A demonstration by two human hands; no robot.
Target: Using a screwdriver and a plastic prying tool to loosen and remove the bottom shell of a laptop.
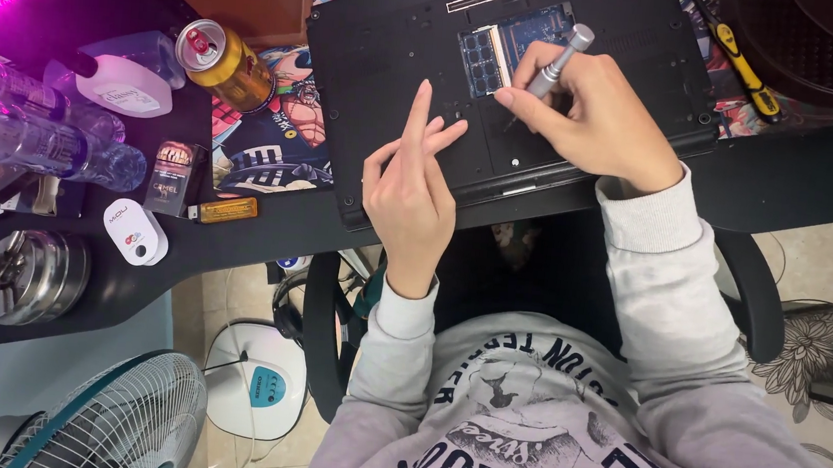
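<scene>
A black laptop [393,41] lies upside down on the dark desk [805,158], its memory bay open with a blue memory board [519,42] showing. My right hand [598,114] grips a silver screwdriver [560,61], tip down on the laptop's underside just below the bay. My left hand [410,188] rests on the laptop's near edge, index finger raised and the other fingers spread, holding nothing.
A gold drink can [222,64], clear plastic bottles [33,135], a white bottle [113,85], a lighter [226,210] and a metal ashtray [26,275] sit on the left. A yellow-handled screwdriver [743,62] lies at the right. A fan [109,418] stands on the floor; chair armrests [758,294] flank me.
</scene>
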